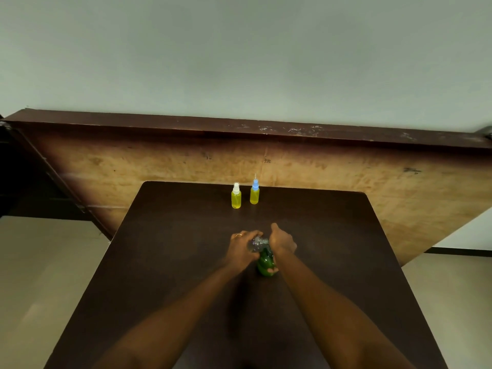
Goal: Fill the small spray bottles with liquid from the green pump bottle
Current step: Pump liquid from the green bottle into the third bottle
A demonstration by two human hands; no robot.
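A green pump bottle [264,265] stands on the dark table [173,262] in front of me. My right hand [281,241] grips its body, fingers wrapped round the far side. My left hand [243,247] grips the clear pump top [257,244] at the bottle's neck. Two small spray bottles stand near the table's far edge, both holding yellow liquid: one with a white cap [236,196] on the left, one with a blue cap [254,192] on the right.
A large wooden board [346,177] leans behind the table's far edge against a pale wall. Light floor shows on both sides of the table.
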